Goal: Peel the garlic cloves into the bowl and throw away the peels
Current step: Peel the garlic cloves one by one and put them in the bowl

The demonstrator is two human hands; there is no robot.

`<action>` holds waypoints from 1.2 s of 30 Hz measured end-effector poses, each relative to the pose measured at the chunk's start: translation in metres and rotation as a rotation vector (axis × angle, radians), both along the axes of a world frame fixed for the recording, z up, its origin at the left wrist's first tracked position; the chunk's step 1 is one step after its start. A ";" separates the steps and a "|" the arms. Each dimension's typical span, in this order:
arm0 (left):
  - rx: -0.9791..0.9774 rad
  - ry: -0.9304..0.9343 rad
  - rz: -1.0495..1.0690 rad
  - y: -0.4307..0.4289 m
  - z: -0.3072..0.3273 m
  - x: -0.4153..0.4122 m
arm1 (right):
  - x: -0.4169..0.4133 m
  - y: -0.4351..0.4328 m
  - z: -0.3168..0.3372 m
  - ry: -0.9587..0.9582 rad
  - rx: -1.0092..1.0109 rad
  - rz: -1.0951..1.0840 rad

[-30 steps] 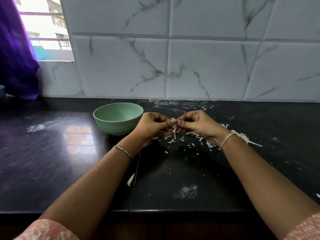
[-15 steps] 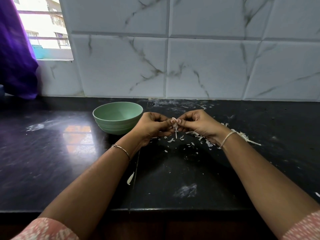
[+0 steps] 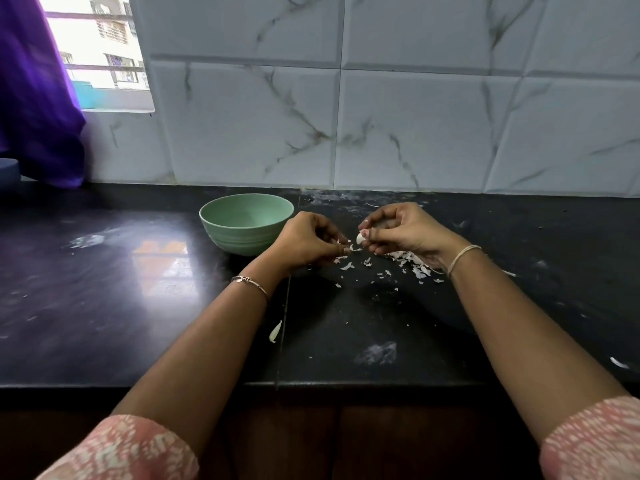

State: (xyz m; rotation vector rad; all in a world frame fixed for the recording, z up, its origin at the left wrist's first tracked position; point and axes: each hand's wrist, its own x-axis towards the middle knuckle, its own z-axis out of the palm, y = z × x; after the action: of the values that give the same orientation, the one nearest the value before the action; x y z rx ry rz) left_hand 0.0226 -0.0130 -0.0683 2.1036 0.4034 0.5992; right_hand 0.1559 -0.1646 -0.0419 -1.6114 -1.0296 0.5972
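Our left hand (image 3: 308, 242), at the middle of the frame, has its fingers curled, thumb and forefinger pinching what looks like a scrap of peel (image 3: 347, 249); our right hand (image 3: 405, 233), just right of it, pinches the garlic clove (image 3: 360, 238) at its fingertips; the clove sits in the air between the two hands, above the dark counter (image 3: 104, 289) and not yet in the bowl (image 3: 239, 241), which stands just left of the left hand.

We judge the clove small and likely slippery where bared; a loose pinch could drop it among the peels (image 3: 410, 263) under the right hand; dry flakes may also cling to our fingers and ride into the bowl with it; and since the flakes lie scattered widely, some could be missed when we gather them.

Counting from the left: one purple curtain (image 3: 34, 98); one bowl, no clove visible in the part of its inside we see; one pale sliver (image 3: 275, 331) lying alone lower down; two hands; one clove; peels too many and too small to count.
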 end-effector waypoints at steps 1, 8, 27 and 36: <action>0.056 0.008 0.028 0.000 -0.001 -0.002 | -0.002 -0.001 0.001 -0.025 -0.030 0.013; 0.026 -0.064 0.064 0.006 -0.001 -0.003 | -0.005 -0.008 0.010 -0.099 -0.210 0.147; 0.174 -0.084 0.161 0.003 -0.008 0.007 | -0.019 0.006 0.035 -0.334 -0.400 0.156; 0.306 -0.103 0.145 0.002 -0.009 0.007 | -0.019 0.011 0.007 -0.701 -0.559 0.091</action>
State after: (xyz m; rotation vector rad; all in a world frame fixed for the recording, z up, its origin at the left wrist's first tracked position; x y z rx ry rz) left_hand 0.0293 -0.0105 -0.0769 2.3331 0.4300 0.8982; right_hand 0.1371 -0.1533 -0.0348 -2.3677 -1.5399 0.3955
